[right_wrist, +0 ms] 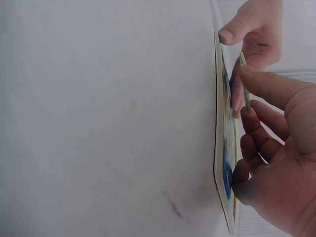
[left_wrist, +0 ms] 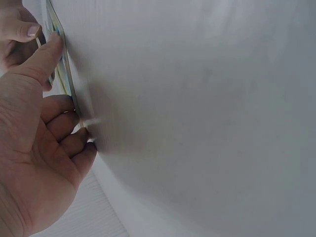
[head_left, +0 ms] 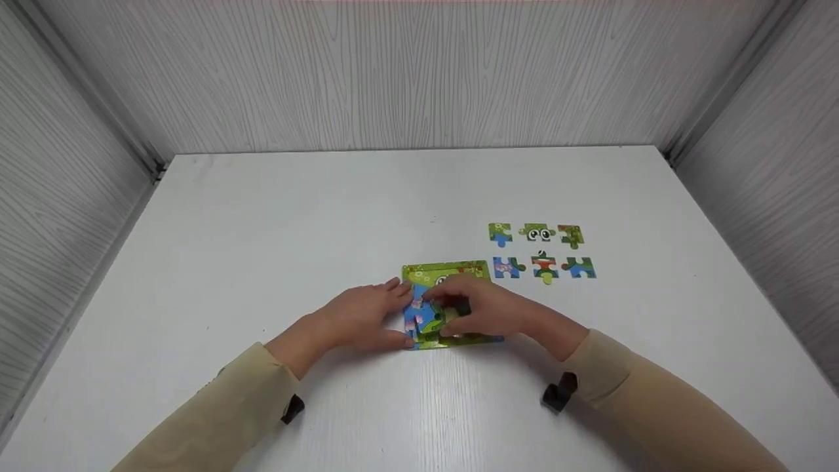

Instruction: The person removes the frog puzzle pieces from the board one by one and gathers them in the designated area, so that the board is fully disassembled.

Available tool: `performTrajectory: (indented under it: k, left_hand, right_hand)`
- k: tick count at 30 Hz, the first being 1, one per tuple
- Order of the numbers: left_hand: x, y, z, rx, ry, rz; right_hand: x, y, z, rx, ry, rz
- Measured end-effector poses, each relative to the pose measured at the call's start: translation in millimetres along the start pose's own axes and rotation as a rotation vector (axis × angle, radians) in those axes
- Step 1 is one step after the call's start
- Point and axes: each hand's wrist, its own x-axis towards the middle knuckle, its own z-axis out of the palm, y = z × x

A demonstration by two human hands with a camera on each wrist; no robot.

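A small green-bordered jigsaw board (head_left: pixel 452 266) with a blue and green picture lies on the white table. My left hand (head_left: pixel 364 316) rests at its left side, thumb at the near-left corner and fingers along the left edge. Over the board, my right hand (head_left: pixel 491 308) pinches a thin puzzle piece (right_wrist: pixel 243 58) between thumb and fingers. In the right wrist view that piece stands tilted just above the board's surface. Its printed face is mostly hidden by the hand. The left wrist view shows the left fingertips (left_wrist: pixel 91 148) touching the board's edge.
Several loose puzzle pieces lie in two rows right of the board: a piece with eyes (head_left: pixel 539 233) at the back, a red and green piece (head_left: pixel 545 265) in front. White wood-grain panels (head_left: pixel 406 72) stand behind the table and at both sides.
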Motion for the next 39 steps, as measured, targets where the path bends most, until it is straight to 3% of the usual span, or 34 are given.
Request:
performTrajectory:
  k: [7,17,29,39]
  left_hand:
    - [-0.9,-1.2,0.5,-0.014,0.003,0.014]
    - [-1.2,-1.1,3.0,-0.016,0.004,-0.01]
    - [-2.4,0.2,3.6,-0.024,0.01,-0.012]
    - [-0.4,0.0,4.0,-0.013,0.01,-0.014]
  right_hand:
    - [-9.1,-6.4,-8.3,-0.003,0.049,-0.015]
    - [-32.5,-3.6,-27.2,-0.073,0.131,0.012]
    - [-71.2,20.9,-48.6,-0.129,0.21,0.068]
    - [-93.5,40.3,-53.5,-0.134,0.237,0.104]
